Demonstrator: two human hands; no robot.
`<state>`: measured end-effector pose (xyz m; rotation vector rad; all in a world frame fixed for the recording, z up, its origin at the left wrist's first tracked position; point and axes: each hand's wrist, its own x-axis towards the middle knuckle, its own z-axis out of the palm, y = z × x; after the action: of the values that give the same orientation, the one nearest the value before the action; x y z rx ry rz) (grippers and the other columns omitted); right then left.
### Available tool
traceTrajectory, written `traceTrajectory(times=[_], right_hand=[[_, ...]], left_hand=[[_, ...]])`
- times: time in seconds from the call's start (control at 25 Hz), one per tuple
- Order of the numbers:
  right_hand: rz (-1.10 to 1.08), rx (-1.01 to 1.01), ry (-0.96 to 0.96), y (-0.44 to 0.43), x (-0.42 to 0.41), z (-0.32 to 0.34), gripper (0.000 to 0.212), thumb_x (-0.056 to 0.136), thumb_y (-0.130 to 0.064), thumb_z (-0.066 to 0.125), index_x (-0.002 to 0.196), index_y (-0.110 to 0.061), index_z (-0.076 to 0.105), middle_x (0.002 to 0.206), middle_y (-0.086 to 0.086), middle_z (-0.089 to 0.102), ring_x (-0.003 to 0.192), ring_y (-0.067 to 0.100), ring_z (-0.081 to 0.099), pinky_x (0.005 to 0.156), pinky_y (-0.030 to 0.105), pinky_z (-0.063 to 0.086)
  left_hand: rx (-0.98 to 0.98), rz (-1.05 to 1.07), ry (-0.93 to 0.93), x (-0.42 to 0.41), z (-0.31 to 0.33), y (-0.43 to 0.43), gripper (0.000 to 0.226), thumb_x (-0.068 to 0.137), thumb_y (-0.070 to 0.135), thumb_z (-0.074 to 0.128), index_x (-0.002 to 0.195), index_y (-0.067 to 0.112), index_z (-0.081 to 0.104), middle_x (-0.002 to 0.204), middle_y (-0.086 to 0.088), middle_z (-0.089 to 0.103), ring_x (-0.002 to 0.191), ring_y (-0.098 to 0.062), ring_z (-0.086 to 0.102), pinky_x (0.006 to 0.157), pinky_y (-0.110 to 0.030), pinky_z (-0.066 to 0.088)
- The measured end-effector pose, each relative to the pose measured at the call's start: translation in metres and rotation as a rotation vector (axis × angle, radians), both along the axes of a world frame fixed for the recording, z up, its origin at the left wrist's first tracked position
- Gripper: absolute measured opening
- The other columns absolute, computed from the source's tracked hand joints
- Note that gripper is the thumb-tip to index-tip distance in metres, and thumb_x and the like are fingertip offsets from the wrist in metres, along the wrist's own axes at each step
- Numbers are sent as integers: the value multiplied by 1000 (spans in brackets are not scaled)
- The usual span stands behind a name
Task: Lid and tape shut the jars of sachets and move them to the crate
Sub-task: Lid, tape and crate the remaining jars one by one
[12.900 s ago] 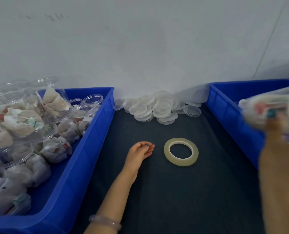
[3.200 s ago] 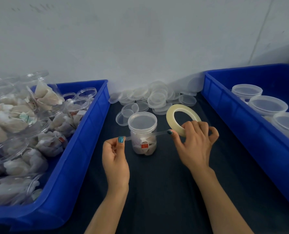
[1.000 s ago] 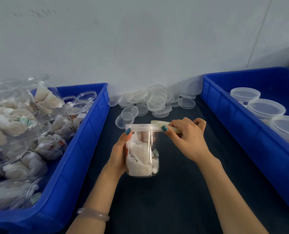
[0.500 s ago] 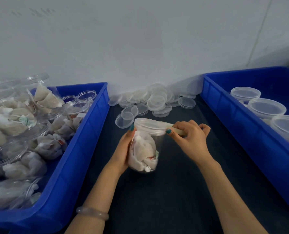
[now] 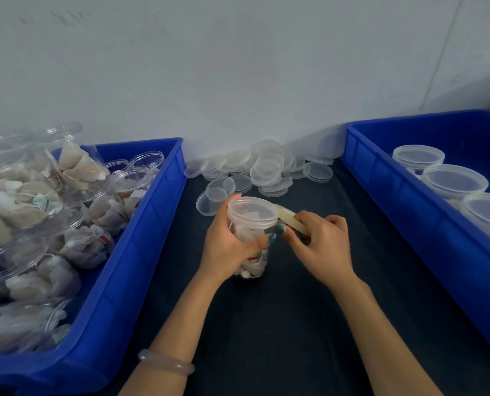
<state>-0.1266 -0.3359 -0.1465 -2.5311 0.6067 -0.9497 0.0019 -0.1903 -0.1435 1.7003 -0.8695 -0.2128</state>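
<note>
The left hand [image 5: 226,248] is curling round the jar [image 5: 249,232] and holding it in the middle of the bench [image 5: 281,324]. The right hand [image 5: 321,244] is pinching the tape [image 5: 291,222], just right of the jar, by its lid [image 5: 252,210]. The lid is on, so I think taping is happening now. Next this jar needs to go in the crate [image 5: 395,201] far to its right, where three shut jars [image 5: 452,181] are sitting. Left of the jar, another crate [image 5: 141,252] is holding many open jars [image 5: 132,181] of sachets [image 5: 23,207], so lots is left. Spare lids [image 5: 266,167] are lying behind the jar.
</note>
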Motion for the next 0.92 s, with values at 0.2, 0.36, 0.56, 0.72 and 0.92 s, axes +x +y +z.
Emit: traceTrajectory(times=[0.2,0.36,0.56,0.72,0.92], right_hand=[[16,-84,14,-11,-7,2,47,100,-57,22,84,-30,58,78,-15,54,72,4,50,93,36,28],[-96,-113,12,-17,-8,7,51,91,-67,32,78,-25,58,77,-12,52,72,9,48,85,33,22],[-96,-58,53,-19,0,9,75,80,-87,23,73,-22,58,71,-11,49,65,2,41,81,30,17],[-24,-5,26,-17,7,11,74,74,-88,23,76,-23,60,72,-11,49,71,1,45,80,31,16],[69,31,-91,-16,3,10,58,76,-83,36,82,-30,60,76,-19,45,79,-6,44,80,32,16]], left_hand=[[-89,-42,121,5,-1,2,92,54,38,96,134,29,50,120,16,66,114,3,59,91,-14,49],[-111,-139,283,4,-3,5,94,45,43,95,127,19,56,118,6,71,115,-10,64,98,-31,52],[-146,-258,347,4,1,9,100,47,55,93,128,11,56,119,-2,71,114,-17,66,88,-24,53],[-105,-356,398,8,0,10,97,51,59,90,134,20,58,130,-6,66,123,-23,60,99,-33,51],[-15,-387,350,14,3,12,89,66,50,84,142,23,48,135,9,62,127,-7,56,95,-16,48]])
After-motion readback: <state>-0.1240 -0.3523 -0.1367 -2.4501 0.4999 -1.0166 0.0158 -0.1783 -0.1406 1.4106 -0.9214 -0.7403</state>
